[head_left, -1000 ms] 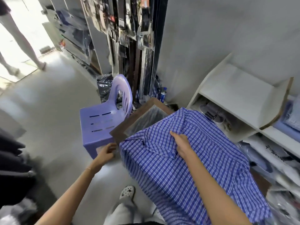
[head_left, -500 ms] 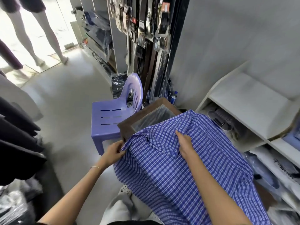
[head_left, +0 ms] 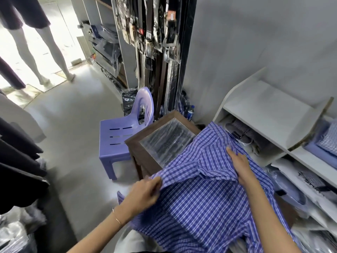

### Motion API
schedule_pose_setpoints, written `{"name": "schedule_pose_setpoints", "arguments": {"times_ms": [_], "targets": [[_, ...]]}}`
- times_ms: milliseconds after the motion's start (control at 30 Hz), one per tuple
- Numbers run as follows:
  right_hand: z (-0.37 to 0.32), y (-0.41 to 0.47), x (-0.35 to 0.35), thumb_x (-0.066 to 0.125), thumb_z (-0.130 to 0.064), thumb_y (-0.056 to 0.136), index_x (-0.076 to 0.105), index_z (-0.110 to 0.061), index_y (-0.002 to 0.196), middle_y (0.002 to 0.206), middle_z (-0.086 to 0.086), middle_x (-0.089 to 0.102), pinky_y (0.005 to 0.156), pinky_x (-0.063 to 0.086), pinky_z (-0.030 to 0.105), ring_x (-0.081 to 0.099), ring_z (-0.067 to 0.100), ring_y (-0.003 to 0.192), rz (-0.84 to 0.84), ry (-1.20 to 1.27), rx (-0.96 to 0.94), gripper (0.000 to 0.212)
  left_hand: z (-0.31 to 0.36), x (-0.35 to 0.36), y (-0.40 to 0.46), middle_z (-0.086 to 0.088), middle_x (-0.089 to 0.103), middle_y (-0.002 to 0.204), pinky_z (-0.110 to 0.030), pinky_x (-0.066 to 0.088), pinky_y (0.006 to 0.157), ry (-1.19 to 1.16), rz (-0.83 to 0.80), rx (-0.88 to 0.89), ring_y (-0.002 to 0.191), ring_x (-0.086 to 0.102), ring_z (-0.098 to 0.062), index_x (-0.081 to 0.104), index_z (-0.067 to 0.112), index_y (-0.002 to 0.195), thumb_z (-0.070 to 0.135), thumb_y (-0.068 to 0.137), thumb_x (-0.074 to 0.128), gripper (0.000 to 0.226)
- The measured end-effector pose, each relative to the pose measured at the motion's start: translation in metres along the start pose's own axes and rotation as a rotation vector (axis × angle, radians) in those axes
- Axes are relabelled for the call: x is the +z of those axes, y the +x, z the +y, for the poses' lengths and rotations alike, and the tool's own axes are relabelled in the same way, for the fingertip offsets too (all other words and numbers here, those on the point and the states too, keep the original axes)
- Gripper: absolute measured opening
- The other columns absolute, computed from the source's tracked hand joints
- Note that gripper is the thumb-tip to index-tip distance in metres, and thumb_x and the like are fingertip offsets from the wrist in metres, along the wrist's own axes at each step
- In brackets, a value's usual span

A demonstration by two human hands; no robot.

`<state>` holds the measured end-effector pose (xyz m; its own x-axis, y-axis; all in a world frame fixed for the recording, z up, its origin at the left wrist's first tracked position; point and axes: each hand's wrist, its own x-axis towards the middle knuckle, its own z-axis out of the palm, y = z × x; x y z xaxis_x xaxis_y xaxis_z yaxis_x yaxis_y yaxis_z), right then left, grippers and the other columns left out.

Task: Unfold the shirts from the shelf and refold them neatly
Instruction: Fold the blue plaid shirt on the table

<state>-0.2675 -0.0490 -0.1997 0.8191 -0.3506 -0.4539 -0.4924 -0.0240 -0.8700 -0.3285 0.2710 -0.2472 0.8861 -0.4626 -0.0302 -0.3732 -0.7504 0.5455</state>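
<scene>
A view looking down from a person's head in a small clothing shop. In the lower centre and lower right of the frame, a blue and white checked shirt [head_left: 204, 201] lies spread over a dark wooden bench [head_left: 145, 143] with a glass top, its lower part hanging off the near edge toward the person.

The left hand [head_left: 144, 194], at lower centre with a thin bracelet on the wrist, pinches the shirt's left edge between curled fingers and thumb, lifting a fold of cloth. The right hand [head_left: 238, 163], right of centre, rests on the shirt near the collar [head_left: 215, 172] with fingers mostly straight, pressing the fabric down; whether its thumb also catches cloth cannot be told.

The step in hand looks like folding the left side inward. To do it well, the pressing hand should likely hold the collar area steady as an anchor while the pinching hand carries the edge across in a straight line, keeping the checks parallel so the fold runs true. The loose hanging cloth may drag and skew the fold, so smoothing afterward seems wise.

At the right of the frame stands a white shelf [head_left: 269, 110] holding more folded shirts [head_left: 328, 141], some in plastic bags. Left of the bench sits a lilac plastic chair [head_left: 116, 137]. Belts [head_left: 151, 33] hang at upper centre.
</scene>
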Motion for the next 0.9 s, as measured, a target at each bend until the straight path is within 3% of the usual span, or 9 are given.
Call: {"name": "schedule_pose_setpoints", "arguments": {"times_ms": [100, 167, 267, 333, 400, 500, 667, 800, 900], "targets": [[0.042, 0.006, -0.027, 0.060, -0.050, 0.086, 0.044, -0.012, 0.066, 0.068, 0.014, 0.052, 0.067, 0.041, 0.037, 0.051, 0.023, 0.063, 0.060, -0.125, 0.047, 0.046, 0.014, 0.024, 0.000, -0.004, 0.056, 0.075, -0.029, 0.026, 0.058, 0.071, -0.259, 0.047, 0.074, 0.055, -0.030, 0.035, 0.027, 0.086, 0.026, 0.083, 0.053, 0.018], [0.058, 0.010, -0.037, 0.059, -0.039, 0.091, 0.050, -0.004, 0.065, 0.072, 0.020, 0.060, 0.067, 0.049, 0.040, 0.058, 0.030, 0.064, 0.080, -0.128, 0.070, 0.045, 0.023, 0.032, 0.003, -0.003, 0.060, 0.081, -0.022, 0.025, 0.053, 0.121, -0.390, 0.075, 0.080, 0.058, -0.025, 0.052, 0.021, 0.092, 0.048, 0.088, 0.056, 0.028], [0.074, 0.018, -0.046, 0.059, -0.037, 0.093, 0.056, 0.017, 0.096, 0.103, 0.039, 0.058, 0.082, 0.052, 0.058, 0.058, 0.053, 0.090, 0.066, -0.225, 0.103, 0.054, 0.020, 0.036, 0.015, 0.001, 0.065, 0.083, -0.022, 0.039, 0.060, 0.157, -0.351, 0.050, 0.078, 0.060, -0.017, 0.060, 0.019, 0.090, 0.075, 0.083, 0.039, 0.061], [0.074, 0.024, -0.050, 0.059, -0.034, 0.093, 0.059, 0.014, 0.092, 0.098, 0.039, 0.058, 0.076, 0.054, 0.051, 0.058, 0.052, 0.088, 0.066, -0.286, 0.073, 0.048, 0.011, 0.033, 0.031, 0.001, 0.065, 0.080, -0.032, 0.048, 0.065, 0.086, -0.247, 0.011, 0.074, 0.061, -0.018, 0.058, 0.019, 0.086, 0.068, 0.089, 0.033, 0.055], [0.060, 0.026, -0.048, 0.057, -0.027, 0.095, 0.064, 0.003, 0.074, 0.076, 0.024, 0.061, 0.070, 0.048, 0.041, 0.059, 0.040, 0.073, 0.093, -0.318, 0.049, 0.037, 0.001, 0.025, 0.051, 0.003, 0.066, 0.078, -0.036, 0.050, 0.064, 0.008, -0.121, -0.062, 0.073, 0.062, -0.017, 0.061, 0.021, 0.085, 0.054, 0.094, 0.040, 0.040], [0.040, 0.040, -0.042, 0.058, -0.026, 0.094, 0.067, -0.003, 0.089, 0.099, 0.012, 0.067, 0.090, 0.049, 0.046, 0.061, 0.030, 0.094, 0.121, -0.282, 0.034, 0.025, -0.012, 0.015, 0.081, 0.011, 0.069, 0.092, -0.029, 0.051, 0.071, -0.067, 0.000, -0.191, 0.081, 0.064, -0.008, 0.067, 0.027, 0.098, 0.041, 0.096, 0.051, 0.022], [0.012, 0.086, -0.026, 0.062, -0.030, 0.087, 0.061, -0.025, 0.089, 0.099, 0.007, 0.067, 0.085, 0.050, 0.042, 0.062, 0.027, 0.092, 0.182, -0.229, -0.002, 0.006, -0.016, 0.016, 0.121, 0.014, 0.068, 0.092, -0.007, 0.043, 0.069, -0.364, -0.055, -0.333, 0.081, 0.062, 0.002, 0.068, 0.024, 0.098, 0.031, 0.092, 0.061, 0.011], [-0.015, 0.109, -0.008, 0.061, -0.019, 0.089, 0.067, -0.014, 0.094, 0.092, 0.006, 0.068, 0.077, 0.048, 0.035, 0.062, 0.022, 0.088, 0.178, -0.166, 0.002, 0.009, -0.014, 0.018, 0.140, 0.007, 0.072, 0.083, -0.015, 0.050, 0.067, -0.561, -0.172, -0.386, 0.076, 0.067, -0.003, 0.071, 0.022, 0.089, 0.032, 0.087, 0.068, 0.011], [-0.030, 0.124, 0.003, 0.063, -0.017, 0.089, 0.070, -0.015, 0.085, 0.089, 0.007, 0.069, 0.082, 0.051, 0.039, 0.063, 0.023, 0.086, 0.142, -0.186, -0.014, 0.008, -0.019, 0.018, 0.153, 0.005, 0.074, 0.078, -0.021, 0.055, 0.067, -0.596, -0.260, -0.361, 0.073, 0.069, -0.006, 0.074, 0.022, 0.081, 0.037, 0.084, 0.070, 0.016]]}}
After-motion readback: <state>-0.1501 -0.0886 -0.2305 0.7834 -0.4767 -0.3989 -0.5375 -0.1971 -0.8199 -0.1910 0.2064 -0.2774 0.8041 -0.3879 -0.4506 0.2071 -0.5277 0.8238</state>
